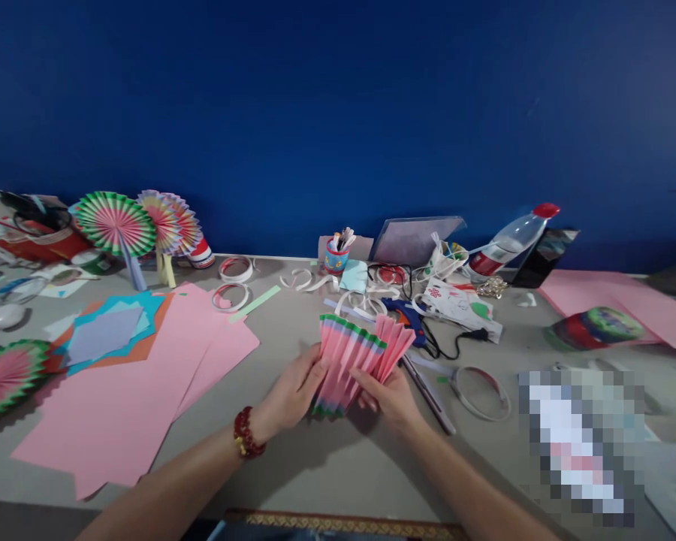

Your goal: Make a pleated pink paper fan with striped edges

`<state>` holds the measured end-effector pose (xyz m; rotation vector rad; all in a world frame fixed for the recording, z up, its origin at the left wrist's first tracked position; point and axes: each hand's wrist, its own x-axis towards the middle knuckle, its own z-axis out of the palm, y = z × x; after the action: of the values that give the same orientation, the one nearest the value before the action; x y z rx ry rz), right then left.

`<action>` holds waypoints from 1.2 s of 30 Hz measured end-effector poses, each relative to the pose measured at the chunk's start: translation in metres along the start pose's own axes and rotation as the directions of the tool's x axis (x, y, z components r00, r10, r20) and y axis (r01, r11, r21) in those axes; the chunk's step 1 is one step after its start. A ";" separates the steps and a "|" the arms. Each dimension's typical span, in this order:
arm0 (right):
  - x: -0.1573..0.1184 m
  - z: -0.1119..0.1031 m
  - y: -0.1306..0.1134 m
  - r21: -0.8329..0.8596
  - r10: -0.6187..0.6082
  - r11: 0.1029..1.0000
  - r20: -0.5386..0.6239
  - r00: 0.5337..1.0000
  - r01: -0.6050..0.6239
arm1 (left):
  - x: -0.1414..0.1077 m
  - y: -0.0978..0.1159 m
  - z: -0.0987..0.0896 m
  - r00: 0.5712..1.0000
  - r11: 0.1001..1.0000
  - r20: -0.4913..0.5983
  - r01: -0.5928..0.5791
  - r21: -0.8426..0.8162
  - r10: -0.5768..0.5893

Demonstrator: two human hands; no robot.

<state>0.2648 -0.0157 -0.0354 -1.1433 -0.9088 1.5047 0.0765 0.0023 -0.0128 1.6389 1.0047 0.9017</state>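
Over the middle of the table I hold a pleated paper sheet (343, 361), pink with green and lilac bands along its edges. My left hand (298, 387) grips its left side, thumb on the front. On the right, my right hand (386, 391) pinches the sheet together with a second pleated pink piece (393, 342); whether the two are joined I cannot tell. Just behind the paper lies a blue glue gun (408, 315) with a black cord. A slim dark stick-like tool (428, 394) rests right of my right hand.
Pink paper sheets (129, 413) cover the left, topped by blue and lilac pieces. Finished paper fans (116, 223) stand behind them. Tape rolls (481, 392), a pen cup (336, 259), a tilted bottle (507, 244) and a round tin (602, 328) are spread around.
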 end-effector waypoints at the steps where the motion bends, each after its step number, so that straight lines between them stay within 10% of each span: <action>1: 0.000 0.001 0.000 -0.013 -0.009 1.000 -0.008 1.000 0.009 | -0.001 0.001 0.002 0.999 1.000 0.044 -0.009 0.002 0.009; 21: -0.003 0.005 -0.008 0.053 0.106 0.992 0.163 0.981 -0.116 | -0.008 0.000 0.015 0.995 0.956 0.069 -0.092 0.279 0.075; 36: 0.001 0.004 -0.001 0.062 -0.057 0.996 -0.014 0.998 0.058 | -0.013 -0.005 0.016 0.968 0.962 0.251 -0.085 0.259 0.018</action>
<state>0.2612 -0.0141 -0.0333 -1.0717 -0.8740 1.4683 0.0850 -0.0142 -0.0233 1.9585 0.9433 0.5935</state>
